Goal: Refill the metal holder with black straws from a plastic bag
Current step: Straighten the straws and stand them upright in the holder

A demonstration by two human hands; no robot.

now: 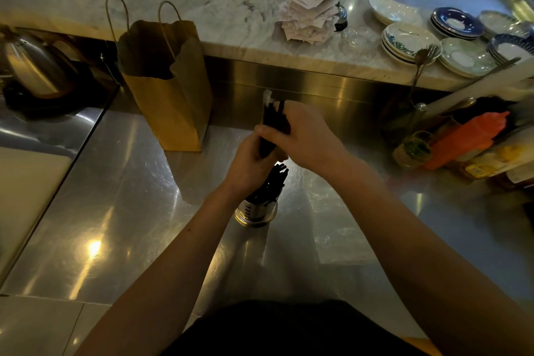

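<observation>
A round metal holder (256, 213) stands on the steel counter (121, 197), with several black straws (271, 185) leaning out of it. Directly above it I hold a bundle of black straws in a clear plastic bag (270, 124), upright. My left hand (251, 165) grips the bundle's lower end. My right hand (300, 136) closes around its upper part from the right. The bag's clear top (267, 95) sticks up above my fingers.
A brown paper bag (170, 81) with handles stands at the back left. A metal kettle (34, 67) sits far left. Stacked plates (410, 41) and receipts (309, 9) are on the marble ledge. Sauce bottles (468, 139) and jars crowd the right side.
</observation>
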